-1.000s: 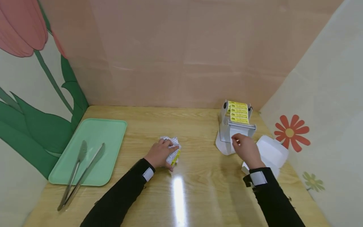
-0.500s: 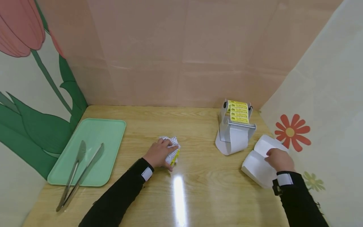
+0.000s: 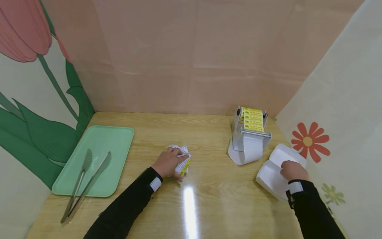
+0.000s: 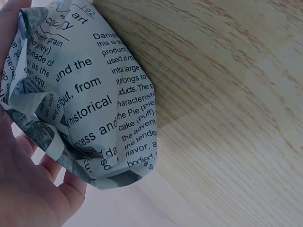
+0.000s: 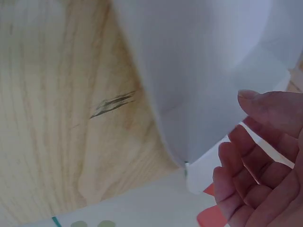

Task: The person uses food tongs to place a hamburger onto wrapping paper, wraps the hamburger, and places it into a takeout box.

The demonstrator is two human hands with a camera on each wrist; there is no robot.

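While my left hand [image 3: 168, 162] is curling round the paper parcel [image 4: 99, 94] on the table [image 3: 209, 189], my right hand [image 3: 293, 171] is hanging over the open box [image 3: 268, 176].
Wrapping seems done, a yellow label [image 3: 185, 167] showing on the parcel; the lid [image 3: 287, 154] is leaning back, not yet closed. I cannot tell whether my right hand is pinching anything. 1 label dispenser [image 3: 238, 136] is standing behind, between parcel and box; off left, 1 pair of tongs [image 3: 78, 181] is lying across the green tray [image 3: 111, 139].

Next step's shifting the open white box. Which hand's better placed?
Right, I'd say: the right hand is at the white box, while the left hand is across the table, holding the printed-paper bundle.
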